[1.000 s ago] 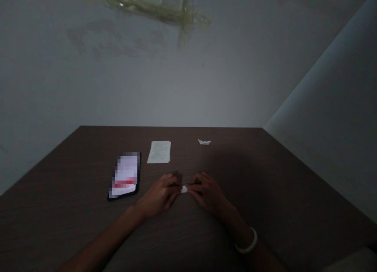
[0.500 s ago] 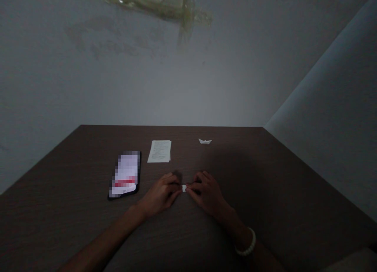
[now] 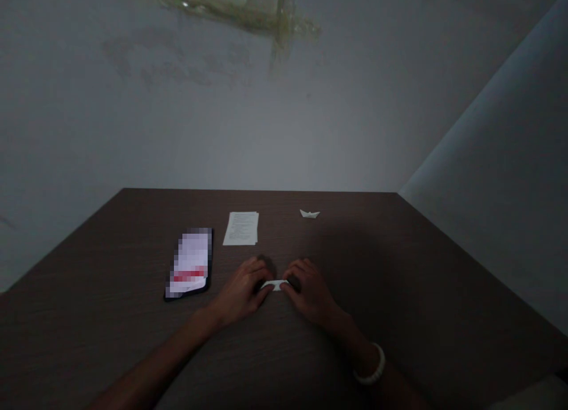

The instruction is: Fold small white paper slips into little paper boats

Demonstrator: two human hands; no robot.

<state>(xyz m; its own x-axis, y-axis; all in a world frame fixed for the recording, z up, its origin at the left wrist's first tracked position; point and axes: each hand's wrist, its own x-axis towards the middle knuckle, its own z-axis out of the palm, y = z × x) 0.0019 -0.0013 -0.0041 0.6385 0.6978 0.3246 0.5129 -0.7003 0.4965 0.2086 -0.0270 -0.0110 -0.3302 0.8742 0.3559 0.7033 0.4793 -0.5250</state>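
Observation:
A small folded piece of white paper [image 3: 277,284] lies between my hands, low over the brown table. My left hand [image 3: 245,286] pinches its left end, thumb in front and fingers behind. At the other end, my right hand [image 3: 309,289] grips it in the same way, a pale beaded bracelet on that wrist. Fingers cover both ends of the paper, so only its middle shows well. Beyond my right hand stands a small white paper boat [image 3: 309,214].
A stack of printed paper sheets [image 3: 241,228] lies behind my left hand. To its left rests a phone [image 3: 190,263] with a lit, pixelated screen. The brown table [image 3: 146,215] meets a stained wall [image 3: 284,132] at the back, and another wall rises at the right.
More of the white paper shows between my hands now, as a wider strip. My fingers have shifted slightly along it. The boat, sheets and phone stay in place.

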